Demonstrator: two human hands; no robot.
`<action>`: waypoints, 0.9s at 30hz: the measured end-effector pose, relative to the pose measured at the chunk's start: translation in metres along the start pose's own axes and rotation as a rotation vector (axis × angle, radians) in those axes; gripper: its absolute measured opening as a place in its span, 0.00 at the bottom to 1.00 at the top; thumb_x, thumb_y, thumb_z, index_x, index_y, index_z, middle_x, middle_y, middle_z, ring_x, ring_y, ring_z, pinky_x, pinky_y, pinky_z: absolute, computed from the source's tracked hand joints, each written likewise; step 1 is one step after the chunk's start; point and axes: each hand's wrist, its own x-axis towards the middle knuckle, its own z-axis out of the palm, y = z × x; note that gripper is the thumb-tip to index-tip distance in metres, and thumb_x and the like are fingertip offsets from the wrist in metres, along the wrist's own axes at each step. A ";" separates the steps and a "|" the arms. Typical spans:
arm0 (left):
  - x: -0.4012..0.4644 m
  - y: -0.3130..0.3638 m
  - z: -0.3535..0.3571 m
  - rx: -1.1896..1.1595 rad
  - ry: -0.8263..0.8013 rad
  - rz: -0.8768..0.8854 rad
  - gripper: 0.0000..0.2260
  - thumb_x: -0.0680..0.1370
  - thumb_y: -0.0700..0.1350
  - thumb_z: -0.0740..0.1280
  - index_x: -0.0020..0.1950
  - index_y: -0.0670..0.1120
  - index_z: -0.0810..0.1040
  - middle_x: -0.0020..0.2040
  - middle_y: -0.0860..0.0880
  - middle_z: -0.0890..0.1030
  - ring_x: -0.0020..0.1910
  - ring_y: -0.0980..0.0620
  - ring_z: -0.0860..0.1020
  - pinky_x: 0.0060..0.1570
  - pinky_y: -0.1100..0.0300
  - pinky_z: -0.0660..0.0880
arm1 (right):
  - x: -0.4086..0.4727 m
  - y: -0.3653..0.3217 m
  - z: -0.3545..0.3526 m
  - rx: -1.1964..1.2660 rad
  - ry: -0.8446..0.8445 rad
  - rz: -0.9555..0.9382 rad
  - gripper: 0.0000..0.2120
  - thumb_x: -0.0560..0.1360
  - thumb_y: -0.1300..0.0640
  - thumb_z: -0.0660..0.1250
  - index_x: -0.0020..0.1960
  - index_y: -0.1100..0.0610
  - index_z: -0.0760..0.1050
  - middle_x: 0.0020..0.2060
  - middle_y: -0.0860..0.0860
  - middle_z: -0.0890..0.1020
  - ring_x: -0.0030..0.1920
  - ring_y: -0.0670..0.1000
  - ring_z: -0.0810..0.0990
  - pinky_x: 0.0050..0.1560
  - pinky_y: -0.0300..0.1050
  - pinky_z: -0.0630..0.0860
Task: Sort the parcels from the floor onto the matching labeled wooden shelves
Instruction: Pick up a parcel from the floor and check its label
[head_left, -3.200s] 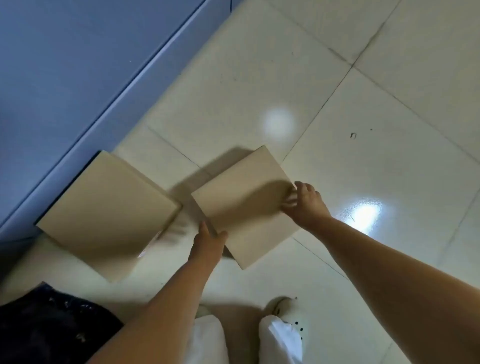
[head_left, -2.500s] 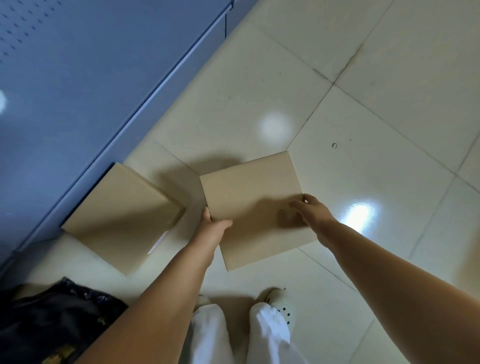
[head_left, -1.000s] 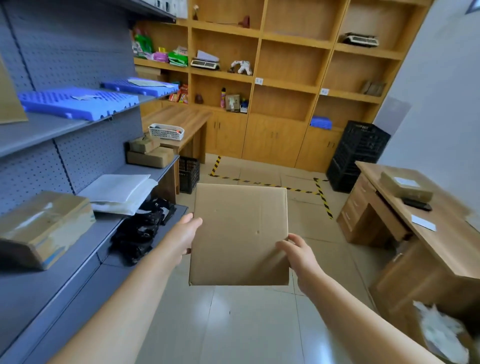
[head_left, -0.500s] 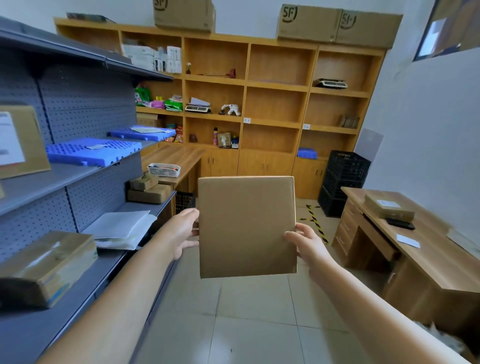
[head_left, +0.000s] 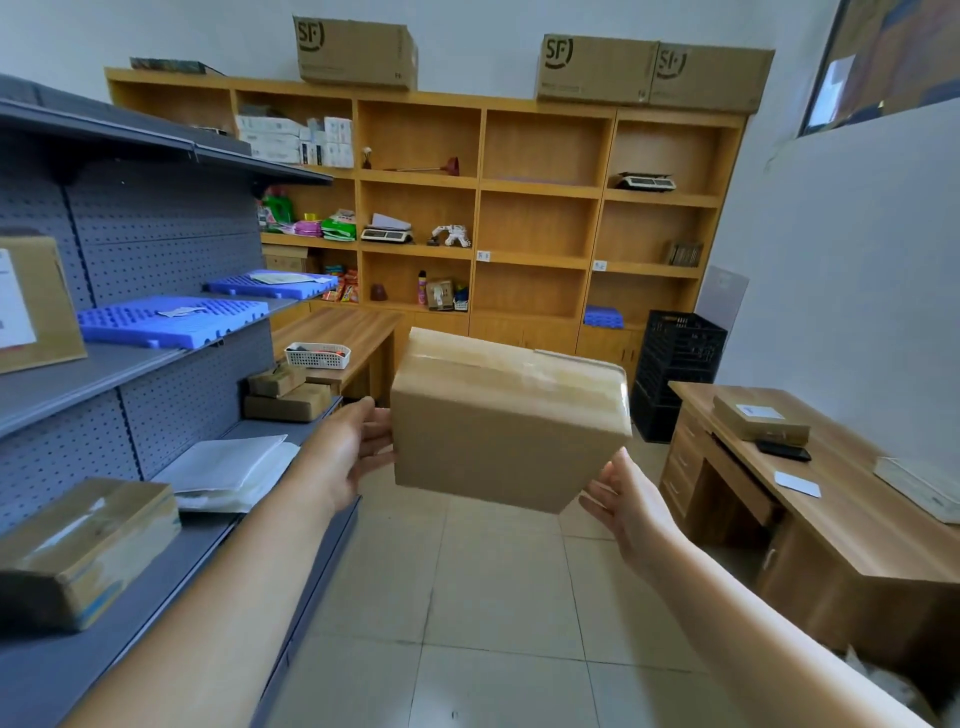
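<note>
My left hand (head_left: 353, 447) presses flat against the box's (head_left: 506, 431) left side; my right hand (head_left: 626, 506) cups its lower right corner, fingers spread. I hold it tilted, taped face up. No label shows, so next I must turn it and read, then walk to the shelves (head_left: 535, 265) ahead.

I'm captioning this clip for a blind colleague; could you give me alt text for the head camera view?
Two bare hands, left hand and right hand, hold a taped cardboard parcel at chest height, tilted, in a storeroom. Ahead stands a wooden shelf unit with small labels on its edges, grey metal shelving on the left, a wooden desk on the right.
</note>
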 end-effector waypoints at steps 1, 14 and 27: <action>-0.002 0.000 0.003 -0.010 -0.002 0.011 0.14 0.80 0.49 0.57 0.42 0.43 0.76 0.43 0.43 0.81 0.47 0.46 0.79 0.55 0.47 0.75 | -0.002 -0.001 -0.003 0.010 0.004 0.000 0.14 0.79 0.48 0.56 0.58 0.55 0.73 0.56 0.54 0.80 0.57 0.53 0.79 0.61 0.49 0.74; -0.009 0.004 0.028 0.189 -0.151 0.040 0.19 0.74 0.57 0.65 0.62 0.51 0.74 0.57 0.46 0.78 0.58 0.45 0.75 0.61 0.43 0.71 | -0.008 -0.026 -0.034 -0.083 0.024 -0.009 0.08 0.76 0.57 0.61 0.54 0.52 0.75 0.55 0.54 0.81 0.57 0.52 0.79 0.63 0.51 0.74; -0.005 0.002 0.037 0.135 -0.186 -0.039 0.25 0.67 0.63 0.68 0.58 0.50 0.76 0.54 0.43 0.80 0.55 0.43 0.77 0.49 0.48 0.76 | -0.011 -0.033 -0.038 -0.183 -0.096 -0.009 0.08 0.78 0.49 0.60 0.54 0.44 0.76 0.49 0.51 0.85 0.51 0.53 0.82 0.56 0.53 0.79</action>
